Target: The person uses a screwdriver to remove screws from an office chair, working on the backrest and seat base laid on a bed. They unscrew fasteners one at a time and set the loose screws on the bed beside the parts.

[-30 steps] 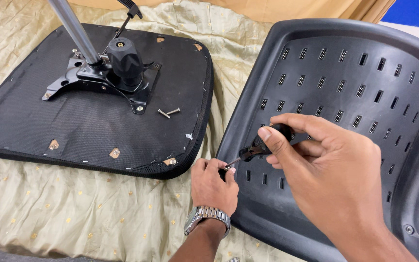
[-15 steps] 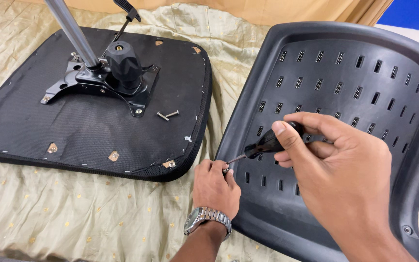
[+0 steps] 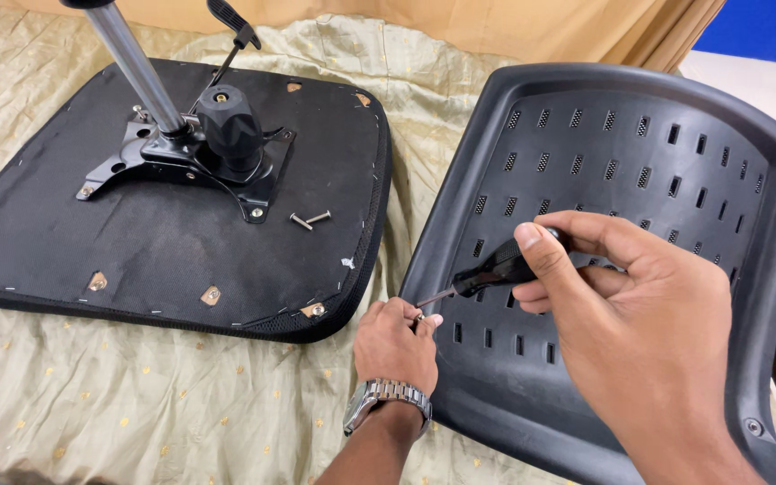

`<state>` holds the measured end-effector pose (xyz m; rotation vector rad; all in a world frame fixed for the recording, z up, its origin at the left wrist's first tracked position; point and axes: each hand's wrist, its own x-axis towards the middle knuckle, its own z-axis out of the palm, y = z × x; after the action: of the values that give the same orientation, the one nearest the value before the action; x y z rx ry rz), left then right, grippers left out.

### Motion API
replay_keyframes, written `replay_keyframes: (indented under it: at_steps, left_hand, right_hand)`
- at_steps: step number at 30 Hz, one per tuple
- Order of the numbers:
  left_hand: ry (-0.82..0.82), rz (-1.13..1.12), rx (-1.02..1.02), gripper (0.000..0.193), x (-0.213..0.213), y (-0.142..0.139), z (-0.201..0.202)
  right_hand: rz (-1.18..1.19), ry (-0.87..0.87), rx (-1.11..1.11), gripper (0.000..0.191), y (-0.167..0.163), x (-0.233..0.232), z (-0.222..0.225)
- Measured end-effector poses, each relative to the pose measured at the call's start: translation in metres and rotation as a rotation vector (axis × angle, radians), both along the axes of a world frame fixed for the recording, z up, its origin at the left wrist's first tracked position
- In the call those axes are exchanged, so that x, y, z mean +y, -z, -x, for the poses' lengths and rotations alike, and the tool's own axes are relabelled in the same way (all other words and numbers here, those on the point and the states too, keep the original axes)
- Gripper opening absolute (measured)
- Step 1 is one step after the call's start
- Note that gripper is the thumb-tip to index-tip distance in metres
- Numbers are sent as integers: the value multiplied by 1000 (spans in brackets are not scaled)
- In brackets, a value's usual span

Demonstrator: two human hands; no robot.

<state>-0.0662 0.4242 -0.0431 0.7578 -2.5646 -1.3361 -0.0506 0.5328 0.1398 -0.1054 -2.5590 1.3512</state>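
Right hand (image 3: 648, 314): fingers curled around the black handle of a screwdriver (image 3: 487, 274), thumb lying along its top; the metal shaft slants down and left from the fingertips.

Left hand (image 3: 397, 341): fingertips pressed together, pinching a small screw (image 3: 420, 316) at the screwdriver's tip; wristwatch (image 3: 386, 397) with metal band on the wrist.

Backrest shell (image 3: 675, 162): black plastic, slotted, lying directly beneath both hands; the pinching fingers sit at its lower left edge.

Seat base (image 3: 119, 242): black fabric underside up, just left of the left-hand fingers, apart from them.

Mounting plate (image 3: 181, 162): black metal on the seat base, carrying a silver gas cylinder (image 3: 141, 67), a round black knob (image 3: 226, 126) and a lever (image 3: 231, 31).

Two loose bolts (image 3: 309, 218): on the seat base, up and left of the fingers.

Cloth (image 3: 136, 395): beige, under everything.
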Motion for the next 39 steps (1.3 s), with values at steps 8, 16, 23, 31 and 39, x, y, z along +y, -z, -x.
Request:
replay_keyframes:
  at_steps: [8, 16, 23, 31, 39]
  left_hand:
    - [-34, 31, -51, 24, 1, -3, 1]
    - [5, 48, 29, 15, 1, 8, 2]
    - [-2, 58, 139, 21, 2, 13, 2]
    - [24, 115, 288, 40, 1, 26, -1]
    - [46, 157, 298, 43, 1, 19, -1]
  right_hand:
    - [-1, 11, -8, 26, -2, -1, -2]
    - [5, 6, 1, 26, 1, 2, -4]
    - [43, -13, 21, 27, 4, 6, -2]
    - [0, 0, -11, 29, 4, 3, -4]
    - [-2, 13, -29, 29, 3, 1, -3]
